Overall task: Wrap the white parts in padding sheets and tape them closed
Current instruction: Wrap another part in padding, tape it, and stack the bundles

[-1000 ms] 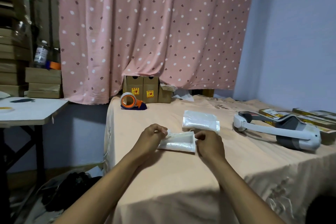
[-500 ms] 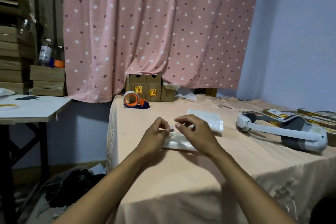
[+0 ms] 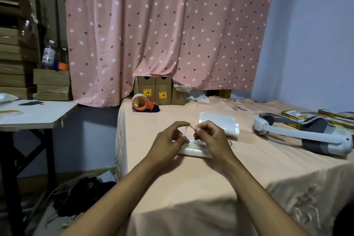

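Your left hand & right hand pinch a clear tape strip over the bundle lying mid-table under your fingers, so keep it taut w/ both pinches, lay it across the seam, then rub flat.

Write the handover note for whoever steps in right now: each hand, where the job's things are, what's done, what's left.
Left hand: fingers pinched on one end of a short clear tape strip.
Right hand: pinches the strip's other end, above the near bundle.
Near padded bundle: flat on the peach tablecloth under both hands, wrapped; tape not yet pressed down.
Second padded bundle: lies just behind, nearer the curtain; whether it is taped cannot be told.
Tape dispenser: far left of the bed top, by the cardboard boxes.
Left: press the strip over the near bundle's seam, check the second.
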